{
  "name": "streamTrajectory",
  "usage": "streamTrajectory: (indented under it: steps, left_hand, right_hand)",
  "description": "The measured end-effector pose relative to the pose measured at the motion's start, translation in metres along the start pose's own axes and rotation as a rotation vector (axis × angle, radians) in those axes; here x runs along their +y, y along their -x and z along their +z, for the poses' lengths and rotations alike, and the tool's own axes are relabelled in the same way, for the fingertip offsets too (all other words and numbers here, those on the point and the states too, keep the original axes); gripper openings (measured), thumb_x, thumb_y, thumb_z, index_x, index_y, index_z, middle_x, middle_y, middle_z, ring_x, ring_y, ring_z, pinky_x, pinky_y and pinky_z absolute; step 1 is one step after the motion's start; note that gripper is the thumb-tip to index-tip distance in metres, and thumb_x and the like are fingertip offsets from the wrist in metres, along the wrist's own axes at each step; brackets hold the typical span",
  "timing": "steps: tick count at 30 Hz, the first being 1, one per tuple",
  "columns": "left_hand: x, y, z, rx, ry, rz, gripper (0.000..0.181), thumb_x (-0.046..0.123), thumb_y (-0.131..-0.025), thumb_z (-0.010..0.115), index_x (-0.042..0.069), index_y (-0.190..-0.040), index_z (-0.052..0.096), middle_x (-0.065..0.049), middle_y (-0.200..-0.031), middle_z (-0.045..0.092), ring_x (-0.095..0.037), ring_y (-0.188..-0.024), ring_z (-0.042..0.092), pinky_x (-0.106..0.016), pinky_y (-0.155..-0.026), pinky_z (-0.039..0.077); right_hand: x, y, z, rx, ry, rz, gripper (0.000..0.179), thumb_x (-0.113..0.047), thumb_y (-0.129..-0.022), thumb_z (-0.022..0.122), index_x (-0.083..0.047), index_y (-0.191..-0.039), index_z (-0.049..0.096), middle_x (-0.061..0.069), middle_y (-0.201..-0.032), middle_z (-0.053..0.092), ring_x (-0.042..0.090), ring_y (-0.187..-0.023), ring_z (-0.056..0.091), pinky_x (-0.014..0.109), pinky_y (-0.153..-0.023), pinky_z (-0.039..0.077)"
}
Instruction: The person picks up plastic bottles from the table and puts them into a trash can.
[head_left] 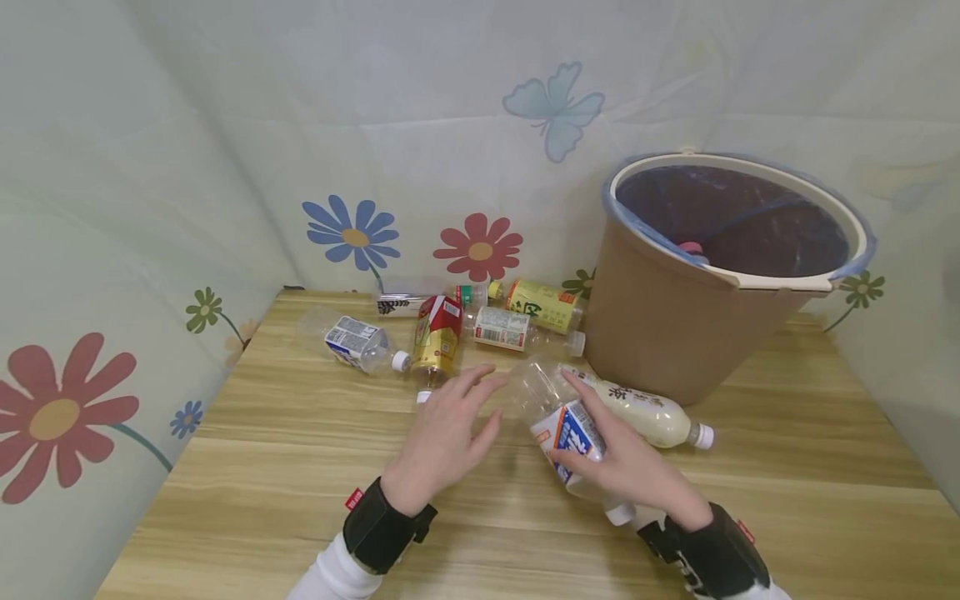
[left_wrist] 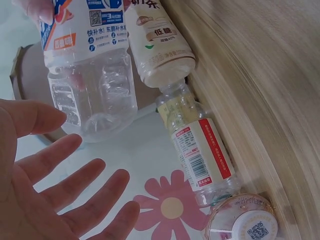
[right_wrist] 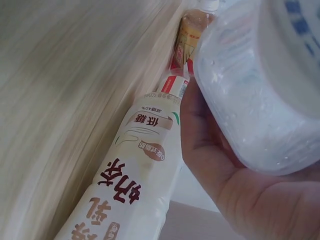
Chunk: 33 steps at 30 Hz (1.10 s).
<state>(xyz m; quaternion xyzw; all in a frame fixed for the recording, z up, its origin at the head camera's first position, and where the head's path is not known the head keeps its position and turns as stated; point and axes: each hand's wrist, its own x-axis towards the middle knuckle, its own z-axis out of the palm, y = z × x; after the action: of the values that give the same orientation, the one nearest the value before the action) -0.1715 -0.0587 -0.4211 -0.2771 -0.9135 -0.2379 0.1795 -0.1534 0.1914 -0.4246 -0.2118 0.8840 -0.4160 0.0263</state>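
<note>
My right hand (head_left: 626, 462) grips a clear plastic bottle (head_left: 551, 400) with a white, blue and orange label, thumb and fingers round its middle. Its white cap points toward me and its base toward the back. Just left of that base, my left hand (head_left: 450, 433) hovers with fingers spread and nothing in it. In the left wrist view the bottle base (left_wrist: 95, 100) is close to the left thumb and fingertips. Behind the right hand lies a cream milk tea bottle (head_left: 648, 415), its white cap to the right; it fills much of the right wrist view (right_wrist: 135, 165).
A tall brown bin (head_left: 660, 317) with a blue liner stands at the back right, a pink cap (head_left: 690, 247) showing inside. Lying on the wooden table (head_left: 262, 483) are a blue-labelled bottle (head_left: 360, 343), a red-and-gold bottle (head_left: 437, 337), a clear labelled bottle (head_left: 502, 327) and a yellow-labelled bottle (head_left: 543, 304).
</note>
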Motion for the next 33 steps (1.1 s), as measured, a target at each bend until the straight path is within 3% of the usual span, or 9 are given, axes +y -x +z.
streamTrajectory:
  steps: [7, 15, 25, 33]
  left_hand:
    - [0.002, 0.000, 0.001, -0.008, -0.005, 0.029, 0.038, 0.022, -0.089, 0.059, 0.014, -0.126, 0.058, -0.010, -0.132, 0.054, -0.025, -0.116, 0.053, -0.045, -0.092, 0.047]
    - [0.008, 0.000, 0.008, -0.064, -0.016, 0.056, 0.036, 0.024, -0.090, 0.057, 0.015, -0.125, 0.058, -0.010, -0.132, 0.054, -0.028, -0.113, 0.055, -0.050, -0.089, 0.047]
    - [0.022, -0.003, 0.010, -0.105, 0.008, 0.064, 0.037, 0.026, -0.091, 0.058, 0.015, -0.127, 0.057, -0.010, -0.134, 0.053, -0.027, -0.119, 0.051, -0.047, -0.097, 0.044]
    - [0.030, -0.012, 0.009, -0.105, -0.005, 0.083, 0.040, 0.030, -0.093, 0.056, 0.018, -0.131, 0.053, -0.009, -0.140, 0.048, -0.026, -0.122, 0.049, -0.047, -0.096, 0.045]
  right_hand:
    - [0.000, -0.003, -0.002, 0.043, -0.059, 0.013, 0.094, -0.032, -0.080, 0.075, -0.033, -0.151, 0.014, 0.014, -0.105, 0.059, 0.017, -0.074, 0.060, 0.030, -0.058, 0.053]
    - [-0.005, -0.002, -0.009, 0.072, -0.095, 0.058, 0.091, -0.031, -0.082, 0.073, -0.031, -0.151, 0.014, 0.019, -0.117, 0.055, 0.019, -0.082, 0.060, 0.034, -0.066, 0.052]
    - [-0.016, -0.010, -0.020, 0.137, -0.056, -0.015, 0.092, -0.022, -0.082, 0.073, -0.027, -0.152, 0.014, 0.020, -0.118, 0.052, 0.023, -0.082, 0.059, 0.034, -0.063, 0.053]
    - [-0.040, -0.024, -0.051, 0.185, -0.001, -0.084, 0.091, -0.016, -0.081, 0.071, -0.023, -0.152, 0.015, 0.019, -0.111, 0.056, 0.024, -0.080, 0.059, 0.035, -0.061, 0.053]
